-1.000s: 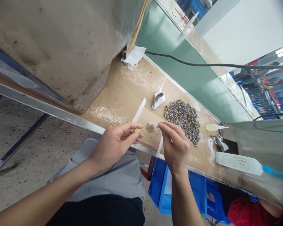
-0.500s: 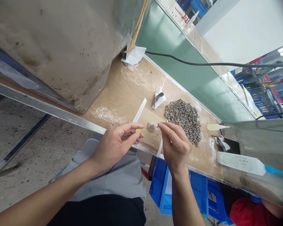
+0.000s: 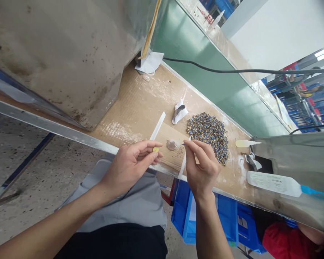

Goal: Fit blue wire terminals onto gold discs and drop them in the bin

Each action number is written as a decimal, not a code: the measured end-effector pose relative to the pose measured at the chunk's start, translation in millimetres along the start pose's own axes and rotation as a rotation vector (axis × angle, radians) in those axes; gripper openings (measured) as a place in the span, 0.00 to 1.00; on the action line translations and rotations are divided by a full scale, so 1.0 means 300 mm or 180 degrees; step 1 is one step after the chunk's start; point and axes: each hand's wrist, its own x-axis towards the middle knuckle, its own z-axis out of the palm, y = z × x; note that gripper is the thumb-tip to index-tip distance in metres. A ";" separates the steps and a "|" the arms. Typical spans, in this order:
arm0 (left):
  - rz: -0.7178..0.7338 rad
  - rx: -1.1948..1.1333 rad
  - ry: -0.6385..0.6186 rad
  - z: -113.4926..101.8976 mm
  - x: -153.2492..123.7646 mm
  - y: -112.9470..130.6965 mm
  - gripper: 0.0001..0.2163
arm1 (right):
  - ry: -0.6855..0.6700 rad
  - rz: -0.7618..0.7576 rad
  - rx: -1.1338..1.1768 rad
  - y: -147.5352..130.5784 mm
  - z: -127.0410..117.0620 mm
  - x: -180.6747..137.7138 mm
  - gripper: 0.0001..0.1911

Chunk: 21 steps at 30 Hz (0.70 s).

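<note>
Between the thumb and fingers of my left hand (image 3: pixel 132 160) is a small round yellow disc (image 3: pixel 155 149), held just above the front edge of the workbench (image 3: pixel 135 111). My right hand (image 3: pixel 202 167) is closed in a pinch on a tiny dark bluish piece (image 3: pixel 182 144), too small to name. Its fingertips are beside a small clear round dish (image 3: pixel 173 144) on a piece of cardboard (image 3: pixel 168 132). Behind the right hand lies a heap of small blue and brass-coloured metal parts (image 3: pixel 209 133).
A folded grey-and-white strip (image 3: pixel 179 111) lies behind the dish. To the right are a small glue bottle (image 3: pixel 242 143) and a larger white bottle (image 3: pixel 273 182) with blue nozzle. Blue crates (image 3: pixel 223 219) stand below the bench. A metal housing (image 3: pixel 70 54) bounds the left; a person's red sleeve (image 3: pixel 282 237) shows lower right.
My right hand has shifted slightly right, away from the clear dish, still pinching the tiny piece. The left hand keeps the yellow disc. The whole view has shifted a little.
</note>
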 end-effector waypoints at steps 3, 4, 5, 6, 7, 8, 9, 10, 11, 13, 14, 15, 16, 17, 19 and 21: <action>0.0006 0.0020 0.0014 0.000 0.000 0.003 0.11 | -0.0035 0.0023 0.0002 0.001 0.002 -0.003 0.14; 0.0006 0.0035 0.0016 0.000 0.000 0.004 0.11 | -0.0049 0.0028 -0.0004 0.002 0.002 -0.004 0.14; 0.0008 0.0049 0.0019 0.000 0.000 0.004 0.12 | -0.0057 0.0031 -0.0014 0.002 0.002 -0.004 0.14; 0.0009 0.0054 0.0019 0.000 0.000 0.003 0.12 | -0.0051 0.0033 -0.0026 0.003 0.002 -0.005 0.14; 0.0011 0.0051 0.0021 0.001 -0.001 0.002 0.12 | -0.0033 0.0033 -0.0036 0.003 0.001 -0.005 0.14; 0.0011 0.0045 0.0023 0.001 -0.001 0.001 0.12 | -0.0014 0.0037 -0.0039 0.003 0.001 -0.005 0.14; 0.0014 0.0035 0.0026 0.001 -0.001 0.000 0.11 | 0.0007 0.0041 -0.0036 0.004 0.002 -0.005 0.14; 0.0013 0.0025 0.0028 0.002 -0.001 -0.002 0.11 | 0.0016 0.0050 -0.0032 0.005 0.002 -0.005 0.13; 0.0013 0.0017 0.0030 0.001 0.000 -0.002 0.11 | 0.0016 0.0056 -0.0031 0.006 0.003 -0.005 0.13; 0.0011 0.0019 0.0029 0.000 0.001 -0.001 0.11 | -0.0001 0.0060 -0.0051 0.012 0.003 -0.005 0.13; 0.0008 0.0026 0.0027 -0.001 0.001 0.001 0.12 | 0.0007 0.0063 -0.0065 0.014 0.002 -0.005 0.12; -0.0003 0.0036 0.0018 -0.001 0.001 0.003 0.12 | 0.0041 0.0077 -0.0073 0.016 0.000 -0.005 0.12; -0.0023 0.0042 0.0007 -0.001 0.000 0.005 0.12 | 0.0107 0.0104 -0.0064 0.014 -0.004 -0.006 0.12; -0.0051 0.0030 -0.0004 0.000 -0.002 0.007 0.12 | 0.0199 0.0140 -0.0031 0.009 -0.010 -0.008 0.11; -0.0139 -0.0066 -0.0047 0.009 -0.011 0.008 0.12 | 0.0380 0.0244 0.0121 -0.014 -0.026 -0.016 0.11; -0.0232 -0.0196 -0.0101 0.025 -0.026 0.006 0.13 | 0.0502 0.0392 0.0341 -0.055 -0.043 -0.033 0.12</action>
